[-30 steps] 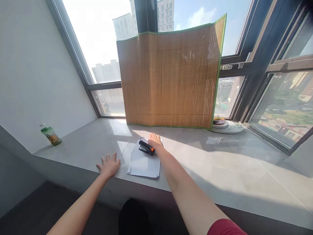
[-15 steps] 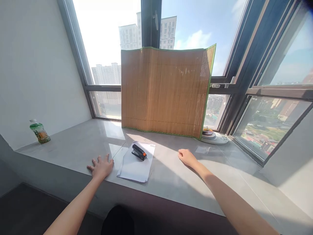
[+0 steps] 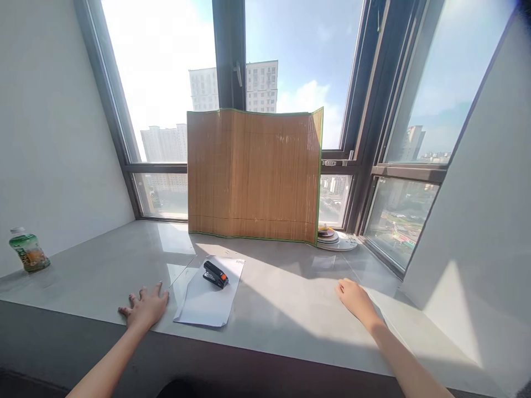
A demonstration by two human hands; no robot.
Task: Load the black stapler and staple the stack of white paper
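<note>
My left hand [image 3: 146,308] lies with spread fingers on the grey sill near its front edge, left of the white paper. My right hand [image 3: 355,300] is closed, its fingers curled, over the right part of the sill; whether it holds anything small is hidden. Between the hands, nearer the left one, is the white paper [image 3: 203,307], with a slight fold on its left side. On its upper part rests a black stapler [image 3: 215,275] with an orange patch. Neither hand touches the paper or the stapler.
A brown bamboo mat [image 3: 253,177] with green edging stands upright against the window. Stacked plates [image 3: 338,242] sit by its right end. A green-labelled bottle [image 3: 30,251] stands at the far left of the sill [image 3: 282,326].
The view has shifted up and to the right. My right hand has moved right, farther from the paper, still closed. My left hand stays spread beside the paper.
</note>
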